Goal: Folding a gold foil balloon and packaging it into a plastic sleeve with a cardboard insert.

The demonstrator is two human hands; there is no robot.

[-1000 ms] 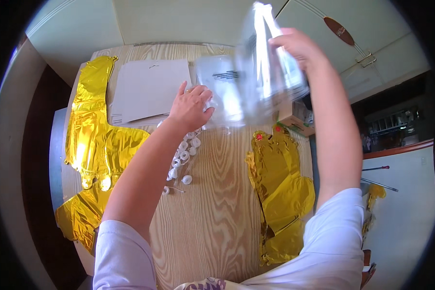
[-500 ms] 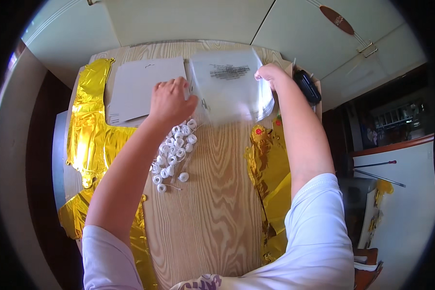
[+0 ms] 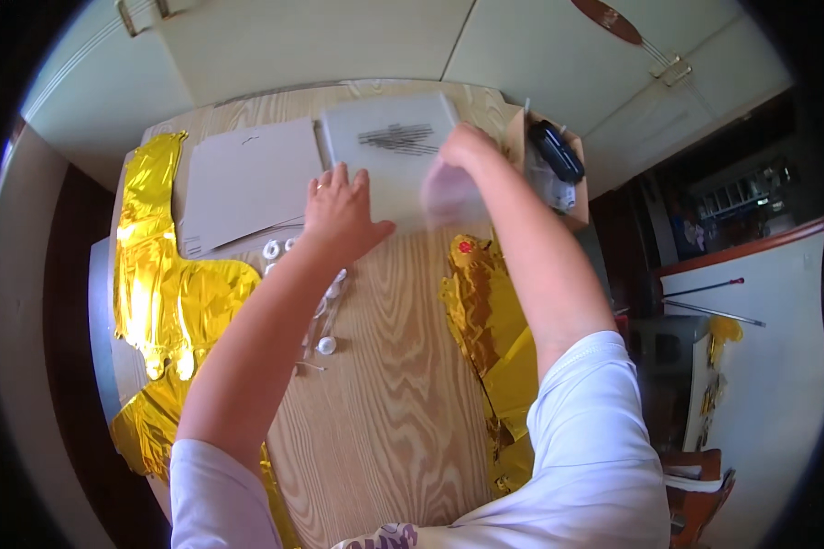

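Note:
A stack of clear plastic bags (image 3: pixel 357 114) with dark printing lies at the far middle of the table. My right hand (image 3: pixel 470 146) is closed at its right side, gripping a clear plastic bag (image 3: pixel 453 197) that hangs smeared by motion below the fingers. Fingers spread, my left hand (image 3: pixel 341 203) hovers at or rests on the stack's near left corner; contact is unclear. Left of it lie grey cardboard sheets (image 3: pixel 252 178). Small white ribbon rolls (image 3: pixel 327 345) are partly hidden under my left forearm.
Gold foil, like flat balloons (image 3: pixel 146 265), covers the table's left side. More gold foil (image 3: pixel 485 320) with a red spot lies on the right. A cardboard box (image 3: pixel 577 197) holding a black object (image 3: pixel 556 151) stands at the far right. Pale cabinets (image 3: pixel 311 46) line the back.
My right hand has pulled a plastic bag's edge leftward and nearer me. My left hand's fingers have spread out. The whole view has shifted slightly.

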